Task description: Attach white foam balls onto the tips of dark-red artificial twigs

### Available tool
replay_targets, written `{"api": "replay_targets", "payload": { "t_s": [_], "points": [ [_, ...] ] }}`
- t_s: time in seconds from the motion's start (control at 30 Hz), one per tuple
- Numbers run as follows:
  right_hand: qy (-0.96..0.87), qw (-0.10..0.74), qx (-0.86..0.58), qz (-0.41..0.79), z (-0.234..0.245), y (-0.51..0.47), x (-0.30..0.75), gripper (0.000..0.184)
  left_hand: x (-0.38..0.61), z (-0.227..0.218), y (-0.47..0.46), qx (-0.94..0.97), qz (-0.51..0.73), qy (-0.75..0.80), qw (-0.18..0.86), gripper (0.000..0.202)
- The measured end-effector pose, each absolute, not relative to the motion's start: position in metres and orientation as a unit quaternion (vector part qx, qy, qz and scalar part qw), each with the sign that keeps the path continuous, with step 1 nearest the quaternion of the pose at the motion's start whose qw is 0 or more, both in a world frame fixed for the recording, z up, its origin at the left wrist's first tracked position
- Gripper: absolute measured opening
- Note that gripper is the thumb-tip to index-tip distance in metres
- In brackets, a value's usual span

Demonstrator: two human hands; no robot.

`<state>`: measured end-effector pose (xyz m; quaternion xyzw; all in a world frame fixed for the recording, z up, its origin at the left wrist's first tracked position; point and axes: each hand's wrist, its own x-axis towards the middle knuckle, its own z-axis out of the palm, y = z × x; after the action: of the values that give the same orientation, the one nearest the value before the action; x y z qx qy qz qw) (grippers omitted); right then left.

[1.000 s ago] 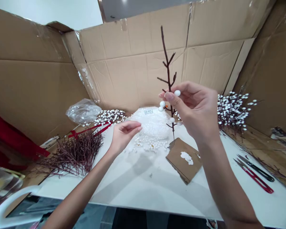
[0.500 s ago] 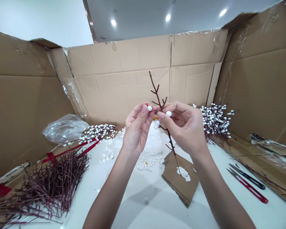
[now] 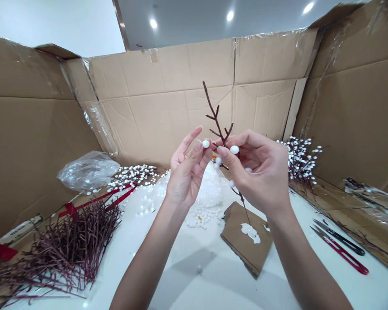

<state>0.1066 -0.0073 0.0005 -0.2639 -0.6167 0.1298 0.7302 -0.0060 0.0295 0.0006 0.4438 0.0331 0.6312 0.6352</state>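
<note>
**Fig.** Brown twig (image 3: 216, 113), held upright in mid-air above the table's centre, btwn both hands, stem running down behind R hand (image 3: 258, 172) toward the cardboard scrap. Upper branches bare; 2–3 white balls on lower part, partly hidden by fingers, exact count unclear.

L hand (image 3: 187, 170): thumb and index pinching a foam ball (image 3: 206, 144), other fingers loosely spread, not on twig.
R hand: thumb and index pinching a second ball (image 3: 234, 149), just beside the twig; remaining fingers curled, apparently around the stem, grip hidden.

Below hands: cardboard scrap (image 3: 242, 252) w/ blob of white glue (image 3: 250, 233); loose balls (image 3: 203, 217) in a scatter on white table (image 3: 168, 275), next to heap of more balls, contents of a clear bag.

Outward: L side, pile of bare dark red twigs (image 3: 64, 254), none w/ balls; red ribbon (image 3: 98, 200); plastic bag (image 3: 89, 171); finished spray, densely balled (image 3: 132, 175). R side, 2nd finished spray (image 3: 300, 159); red snips (image 3: 344, 255) and black snips (image 3: 341, 238) side by side. Behind all: cardboard walls (image 3: 168, 107).
</note>
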Motion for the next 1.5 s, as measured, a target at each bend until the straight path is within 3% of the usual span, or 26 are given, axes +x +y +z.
{"api": "replay_targets", "payload": {
  "t_s": [0.47, 0.9, 1.5],
  "points": [
    [-0.642, 0.710, -0.284, 0.044, -0.0020, -0.0097, 0.1056, 0.010, -0.0124, 0.0023, 0.0276, 0.487, 0.624, 0.059, 0.608, 0.021],
    [-0.648, 0.706, -0.283, 0.047, -0.0056, -0.0088, 0.1035, 0.010, -0.0110, 0.0018, 0.0282, 0.464, 0.646, 0.067, 0.603, 0.017],
    [-0.641, 0.708, -0.294, 0.025, -0.0060, -0.0079, 0.1027, 0.009, -0.0121, 0.0013, 0.0276, 0.477, 0.654, 0.084, 0.581, 0.026]
  ]
}}
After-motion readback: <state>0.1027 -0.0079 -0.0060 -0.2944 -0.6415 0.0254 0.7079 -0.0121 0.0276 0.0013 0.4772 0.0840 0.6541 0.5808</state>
